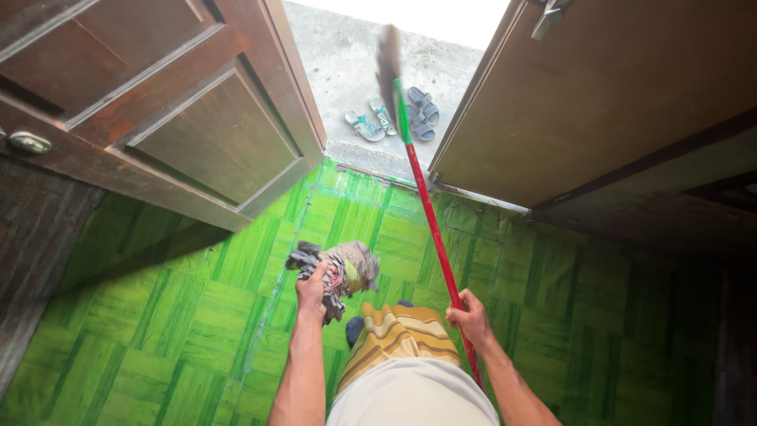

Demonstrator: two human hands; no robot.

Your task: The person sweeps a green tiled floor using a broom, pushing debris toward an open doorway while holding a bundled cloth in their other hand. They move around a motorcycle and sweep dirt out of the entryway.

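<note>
In a doorway, seen from above, looking down past a pale shirt and striped yellow-brown cloth at the waist. Underfoot, a bright green floor covering printed in a parquet pattern of small squares.

At lower centre-left, left hand raised at the end of a bare forearm, fingers clenched around a crumpled rag of grey, dark and yellowish cloth. Rag bunched above and to the right of the fist, held clear of the floor.

At lower centre-right, right hand closed around the red handle of a broom. Handle running diagonally up and to the left from the grip, crossing the green floor and the threshold. Near the top, a short green section, then the dark bristle head, blurred, out over the grey concrete beyond the door.

On that concrete, just right of the broom head, two pairs of sandals: one teal and grey, one dark blue-grey, lying close together.

To the left, a dark brown panelled wooden door leaf, swung open inward, with a metal knob at the far left edge. To the right, a second brown door leaf, plainer, also open, with a metal latch at its top. Bright daylight at the top of the opening between the two leaves.
</note>
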